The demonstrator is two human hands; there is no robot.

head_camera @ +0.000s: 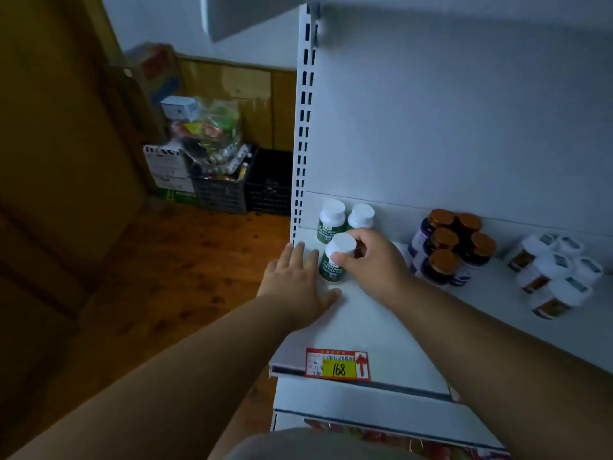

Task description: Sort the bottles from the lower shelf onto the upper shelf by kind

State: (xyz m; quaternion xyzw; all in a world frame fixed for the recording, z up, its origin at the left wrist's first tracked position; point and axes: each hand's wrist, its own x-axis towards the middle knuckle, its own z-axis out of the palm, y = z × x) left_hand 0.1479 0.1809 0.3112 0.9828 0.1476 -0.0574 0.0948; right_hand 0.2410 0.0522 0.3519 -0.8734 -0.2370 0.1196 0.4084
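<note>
**Green-label bottle set among its kind, far left of the upper shelf**

A small green-label bottle (333, 260) is pinched at its white cap by the right hand (371, 260), just near of two matching bottles (345, 219) on the upper shelf (365, 320). The left hand (298, 280) lies flat, its grip apart. The bottle is judged light, rigid and smooth; it is best taken at the cap or waist. Its label cannot be read; "168" is read on the price tag (337, 364).

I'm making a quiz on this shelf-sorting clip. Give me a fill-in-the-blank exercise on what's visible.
1. The right hand grips a green-labelled bottle by its ____ cap.
2. The left hand lies ____ on the shelf.
3. The dark bottles have ____ caps.
4. The yellow price tag reads ____.

Missing words: white; flat; brown; 168
</note>
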